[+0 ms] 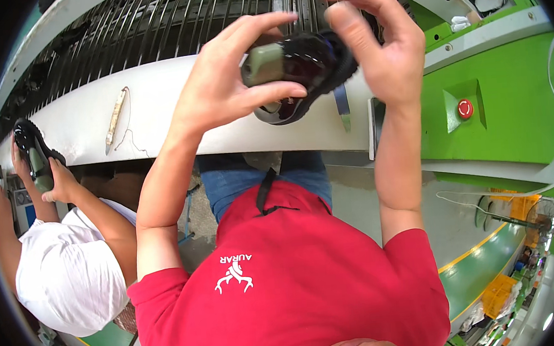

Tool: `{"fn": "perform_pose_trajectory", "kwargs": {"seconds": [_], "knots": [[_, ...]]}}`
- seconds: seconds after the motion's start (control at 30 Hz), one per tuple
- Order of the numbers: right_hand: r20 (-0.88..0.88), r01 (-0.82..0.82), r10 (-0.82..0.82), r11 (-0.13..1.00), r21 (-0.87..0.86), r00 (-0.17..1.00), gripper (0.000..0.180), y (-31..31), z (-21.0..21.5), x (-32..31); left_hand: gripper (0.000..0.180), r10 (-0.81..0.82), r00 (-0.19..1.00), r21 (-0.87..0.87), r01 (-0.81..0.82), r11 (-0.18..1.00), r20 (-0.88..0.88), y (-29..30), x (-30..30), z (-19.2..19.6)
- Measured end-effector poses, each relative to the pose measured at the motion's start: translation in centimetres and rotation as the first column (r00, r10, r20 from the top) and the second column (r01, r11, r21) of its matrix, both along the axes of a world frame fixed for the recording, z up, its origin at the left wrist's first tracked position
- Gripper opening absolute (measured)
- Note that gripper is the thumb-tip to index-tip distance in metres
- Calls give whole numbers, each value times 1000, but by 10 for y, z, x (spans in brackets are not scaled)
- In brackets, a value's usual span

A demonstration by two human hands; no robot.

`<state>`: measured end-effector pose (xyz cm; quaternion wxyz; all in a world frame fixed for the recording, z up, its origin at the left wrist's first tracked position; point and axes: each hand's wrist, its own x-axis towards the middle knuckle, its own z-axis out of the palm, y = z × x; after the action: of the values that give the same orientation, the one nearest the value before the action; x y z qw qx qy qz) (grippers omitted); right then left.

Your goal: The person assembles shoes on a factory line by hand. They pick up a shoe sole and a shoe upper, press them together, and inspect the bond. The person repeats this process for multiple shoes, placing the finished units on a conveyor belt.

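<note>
A black shoe (308, 61) with glossy panels, an olive-green end and a ridged sole is held up above the white ledge in front of me. My left hand (216, 81) grips its green end, thumb along the near side and fingers over the far side. By the shoe's right end, my right hand (389, 52) has its fingers curved and spread. Its thumb is close to the dark sole; whether they touch is unclear. Below the shoe, a narrow flat blue tool (342, 107) lies on the white ledge (168, 84).
A slim tool (116, 120) with a worn, yellowish handle lies left with a thread. Metal rods (183, 19) run beyond the ledge. A green machine housing (509, 99) with a red push button (465, 109) stands right. At far left, another person (72, 271) holds a similar shoe (34, 151).
</note>
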<state>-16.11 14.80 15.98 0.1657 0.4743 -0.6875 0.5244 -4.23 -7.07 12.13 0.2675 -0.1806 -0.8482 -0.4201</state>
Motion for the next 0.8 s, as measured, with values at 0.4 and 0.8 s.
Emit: {"fn": "perform_pose_trajectory", "kwargs": {"seconds": [0.4,0.8], "knots": [[623,-103,239,964,-246,745,76,-61,-66,14,69,110,934,-276,-13,961,339,-38,5,46],[705,286,616,647,-707,352,68,-72,-103,13,70,100,914,-316,33,948,394,-49,-5,40]]}}
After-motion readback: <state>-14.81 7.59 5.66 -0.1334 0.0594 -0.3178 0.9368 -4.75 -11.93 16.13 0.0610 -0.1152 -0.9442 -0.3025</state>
